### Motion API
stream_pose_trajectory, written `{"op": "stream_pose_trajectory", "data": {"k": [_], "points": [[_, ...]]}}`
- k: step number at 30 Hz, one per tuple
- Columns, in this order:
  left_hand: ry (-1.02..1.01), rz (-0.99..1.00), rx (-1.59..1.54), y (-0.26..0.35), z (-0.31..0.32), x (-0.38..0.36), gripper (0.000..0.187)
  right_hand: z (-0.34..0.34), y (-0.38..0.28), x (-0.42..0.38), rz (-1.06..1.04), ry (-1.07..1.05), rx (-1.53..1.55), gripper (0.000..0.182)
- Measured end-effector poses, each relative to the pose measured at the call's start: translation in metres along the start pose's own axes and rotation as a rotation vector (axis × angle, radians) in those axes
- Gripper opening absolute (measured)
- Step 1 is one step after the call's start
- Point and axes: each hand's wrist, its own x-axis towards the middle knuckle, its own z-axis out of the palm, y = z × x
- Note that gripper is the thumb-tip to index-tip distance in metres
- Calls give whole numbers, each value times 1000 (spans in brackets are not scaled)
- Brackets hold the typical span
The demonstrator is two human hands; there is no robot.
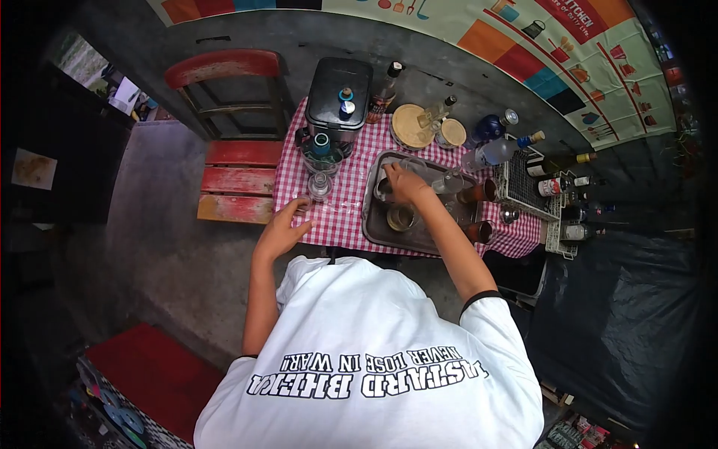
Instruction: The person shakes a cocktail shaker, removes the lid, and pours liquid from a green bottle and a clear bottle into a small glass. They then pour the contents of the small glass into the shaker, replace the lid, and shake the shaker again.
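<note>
My right hand [405, 185] reaches over the brown tray [369, 217], its fingers closed at the rim of a drinking glass [383, 192]. Just below it on the tray stands a glass jar [401, 218]. Another clear glass [413, 164] lies close behind my fingers. My left hand [282, 230] is at the table's left front edge, thumb and fingers apart, fingertips beside a small clear glass [303, 207]. Nearby stands a clear glass bottle [320, 185], in front of a blender-like jug [321, 153].
A pink checked cloth [344, 233] covers the table. Bottles, including a blue one [490, 127], and round-lidded tubs [410, 126] line the back. Brown glasses [479, 232] stand at the tray's right. A wire rack [527, 179] is further right; a red wooden chair [238, 179] stands left.
</note>
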Motion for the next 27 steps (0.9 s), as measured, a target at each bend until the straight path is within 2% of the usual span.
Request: {"op": "stream_pose_trajectory", "data": {"k": [1,2,3,5,8,10,12,14,15,18,23,27], "points": [[25,-3,-19,-6,0,2,51,-8,-6,-2,-7,-1,0,84],[31,-7,-17,-12,1,4,51,-15,-13,-5,-101,90,75,81],[119,-32,-47,-17,2,5,51,-18,-18,-6,-193,183,152,78],[232,-95,-75,-33,7,15,53,-21,-33,3,-228,197,236,79],[297,-29,15,-83,25,29,58,-16,-48,25,-270,216,374,78],[294,-34,45,-100,33,35,68,-5,-53,41,-310,326,428,77],[276,-61,73,-111,40,42,72,-7,-62,48,-254,262,513,77],[268,-60,95,-119,47,48,73,-11,-72,52,-240,264,545,78],[264,-51,112,-119,49,50,73,-6,-74,58,-285,336,560,77],[239,-50,192,-119,54,56,73,2,-74,72,-257,311,580,76],[203,-88,180,-128,60,66,73,2,-75,87,-331,304,704,72],[150,-83,187,-132,63,66,76,5,-74,89,-320,280,736,74]]}}
